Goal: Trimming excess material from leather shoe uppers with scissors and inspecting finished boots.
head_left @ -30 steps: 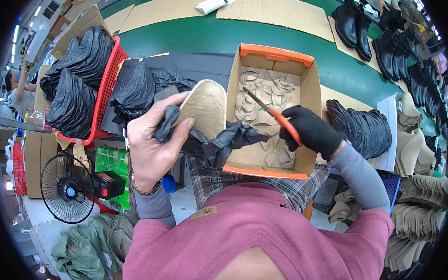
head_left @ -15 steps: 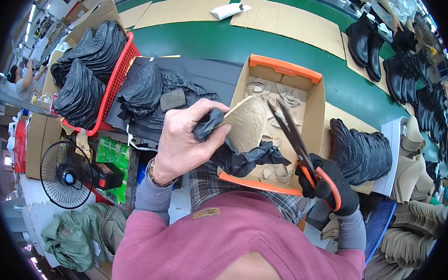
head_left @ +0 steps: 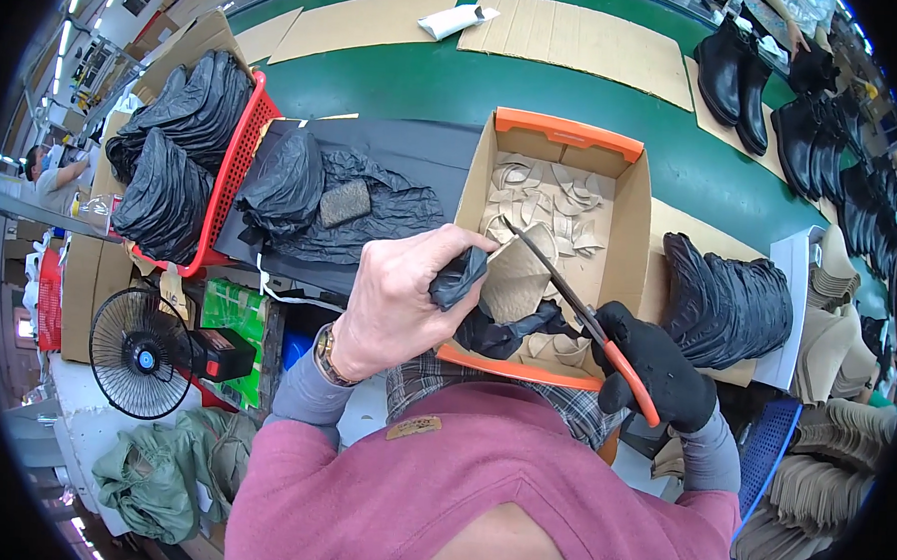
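My bare left hand point(head_left: 392, 303) is closed on a beige shoe insole point(head_left: 516, 283) that has thin black lining material point(head_left: 511, 335) gathered around it. A fold of that lining bulges between thumb and fingers. My right hand point(head_left: 665, 365), in a black glove, grips scissors point(head_left: 620, 373) with orange handles. Their dark blades lie across the insole's far end and look nearly together; whether they touch its edge I cannot tell. Beneath both hands stands an open cardboard box point(head_left: 626, 223) with orange ends, and curled beige offcuts point(head_left: 548, 189) lie inside it.
Left stands a red basket point(head_left: 235, 171) of stacked black pieces. Nearer are a dark rough block point(head_left: 345, 203) on black material and a small fan point(head_left: 143, 355). To the right sit a black stack point(head_left: 728, 302), black boots point(head_left: 723, 77) and beige insole stacks point(head_left: 827, 447).
The insole has dropped lower and tilted, with my left hand shifting right. The scissor blades have swung left across its tip and come closer together.
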### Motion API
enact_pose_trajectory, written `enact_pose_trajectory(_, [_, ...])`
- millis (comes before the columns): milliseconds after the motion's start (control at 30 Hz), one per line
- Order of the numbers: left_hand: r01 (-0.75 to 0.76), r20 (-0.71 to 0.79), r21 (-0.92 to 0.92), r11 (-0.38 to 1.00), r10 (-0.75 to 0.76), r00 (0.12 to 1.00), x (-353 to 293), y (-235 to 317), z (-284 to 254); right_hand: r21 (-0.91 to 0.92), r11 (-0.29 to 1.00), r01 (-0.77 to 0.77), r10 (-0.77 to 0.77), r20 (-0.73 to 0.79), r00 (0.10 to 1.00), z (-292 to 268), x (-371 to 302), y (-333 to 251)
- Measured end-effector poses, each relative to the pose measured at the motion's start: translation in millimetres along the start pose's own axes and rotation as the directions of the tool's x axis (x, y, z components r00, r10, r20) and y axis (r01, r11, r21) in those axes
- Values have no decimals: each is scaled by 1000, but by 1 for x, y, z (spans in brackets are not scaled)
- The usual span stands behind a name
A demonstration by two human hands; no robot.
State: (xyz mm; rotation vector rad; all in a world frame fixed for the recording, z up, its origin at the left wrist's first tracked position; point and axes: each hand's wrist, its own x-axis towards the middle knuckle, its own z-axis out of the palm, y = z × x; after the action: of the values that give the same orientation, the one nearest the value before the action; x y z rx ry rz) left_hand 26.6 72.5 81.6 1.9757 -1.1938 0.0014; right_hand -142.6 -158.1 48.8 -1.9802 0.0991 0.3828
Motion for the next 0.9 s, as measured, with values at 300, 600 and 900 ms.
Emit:
enact_pose_trajectory(300, [55, 75, -109, 992, -47, 996, -1, -7, -7, 7, 999, -44, 45, -69, 997, 8, 1, -5])
enact_pose_trajectory(600, [51, 61, -188, 981, -40, 997, -2, -15, -7, -70, 996, -48, 43, -66, 997, 11, 2, -5])
enact_pose_trajectory(900, [23, 134, -199, 980, 4, 991, -1, -16, -10, 3, 1000, 18, -18, 17, 1000, 6, 8, -9])
